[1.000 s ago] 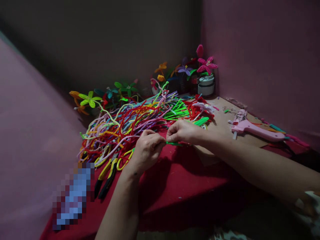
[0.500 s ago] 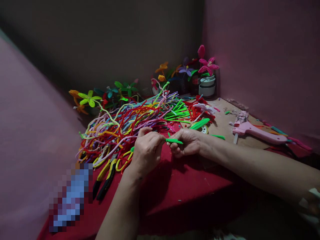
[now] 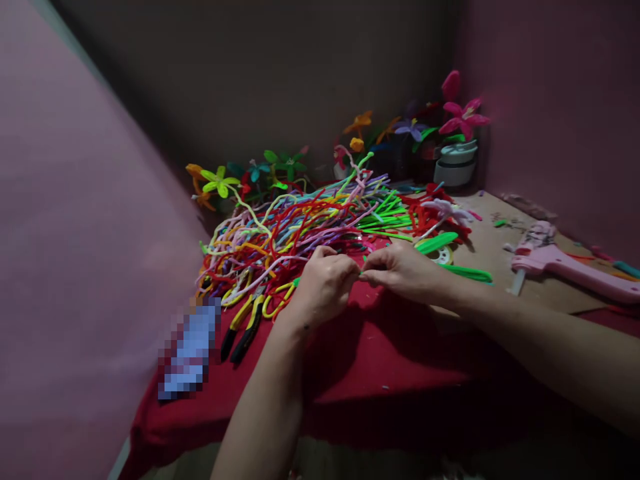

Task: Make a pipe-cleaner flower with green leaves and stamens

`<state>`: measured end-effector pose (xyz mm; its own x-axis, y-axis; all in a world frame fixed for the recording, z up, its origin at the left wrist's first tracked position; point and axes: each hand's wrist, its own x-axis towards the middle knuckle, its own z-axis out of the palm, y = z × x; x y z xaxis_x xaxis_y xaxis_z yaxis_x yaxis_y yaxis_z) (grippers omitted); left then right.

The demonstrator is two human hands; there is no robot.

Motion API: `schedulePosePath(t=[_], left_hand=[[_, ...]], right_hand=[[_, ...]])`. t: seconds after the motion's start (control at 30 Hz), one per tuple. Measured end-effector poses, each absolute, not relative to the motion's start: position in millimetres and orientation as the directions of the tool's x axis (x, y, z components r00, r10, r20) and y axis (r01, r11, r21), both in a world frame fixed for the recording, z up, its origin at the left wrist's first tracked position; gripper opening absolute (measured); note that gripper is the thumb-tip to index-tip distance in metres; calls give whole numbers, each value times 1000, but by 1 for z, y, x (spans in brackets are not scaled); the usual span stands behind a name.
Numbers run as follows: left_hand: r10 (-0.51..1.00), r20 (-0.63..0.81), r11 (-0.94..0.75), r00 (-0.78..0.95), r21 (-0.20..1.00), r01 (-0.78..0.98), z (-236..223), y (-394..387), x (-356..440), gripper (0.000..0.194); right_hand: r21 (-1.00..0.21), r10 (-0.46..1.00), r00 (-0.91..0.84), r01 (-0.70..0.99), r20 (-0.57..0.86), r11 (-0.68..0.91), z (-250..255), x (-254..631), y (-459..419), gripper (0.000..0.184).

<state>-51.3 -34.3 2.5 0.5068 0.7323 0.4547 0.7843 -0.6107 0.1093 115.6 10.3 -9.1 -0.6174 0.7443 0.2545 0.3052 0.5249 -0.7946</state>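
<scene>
Centre of the frame, and left hand [image 3: 327,283] and right hand [image 3: 403,270] come almost tip to tip above the table [image 3: 370,360]! Both sets of fingers are pinched nearly closed, a green stem [image 3: 361,274] caught between them; only a speck shows, so its length I can't tell. A pinch from both sides probably suits something that thin. Just right of centre, a leaf [image 3: 437,242] lies against a tape roll [image 3: 443,256], near the right wrist. Lower left, the pliers [image 3: 250,337] point their handles at the person, likely for a quick grab. Over at the right edge, the glue gun [image 3: 545,259] rests on a board [image 3: 483,237], presumably sparing the cloth. Beyond the hands, the heap [image 3: 280,230] sprawls, seemingly within easy reach
</scene>
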Motion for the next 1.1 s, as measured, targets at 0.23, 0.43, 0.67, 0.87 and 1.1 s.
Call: schedulePosePath(t=[0.23, 0.43, 0.67, 0.87, 1.1], left_hand=[[712, 387, -660, 586, 85, 746, 2, -35, -50, 17], [741, 313, -626, 595, 0, 780, -2, -33, -53, 20], [768, 274, -577, 579, -99, 811, -5, -30, -47, 17], [587, 793, -412, 164, 118, 904, 6, -38, -40, 12], [972, 153, -104, -179, 960, 258, -5, -26, -33, 30]], right_hand=[[-984, 686, -708, 161, -170, -77, -18, 116, 17, 18], [-977, 728, -679, 205, -96, 63, -25, 113, 17, 14], [-945, 792, -604, 301, -85, 128, -25, 109, 14, 15], [-999, 904, -424, -33, 49, 39, -15, 108, 13, 15], [-982, 910, -378, -144, 171, 125, -21, 103, 7, 12]])
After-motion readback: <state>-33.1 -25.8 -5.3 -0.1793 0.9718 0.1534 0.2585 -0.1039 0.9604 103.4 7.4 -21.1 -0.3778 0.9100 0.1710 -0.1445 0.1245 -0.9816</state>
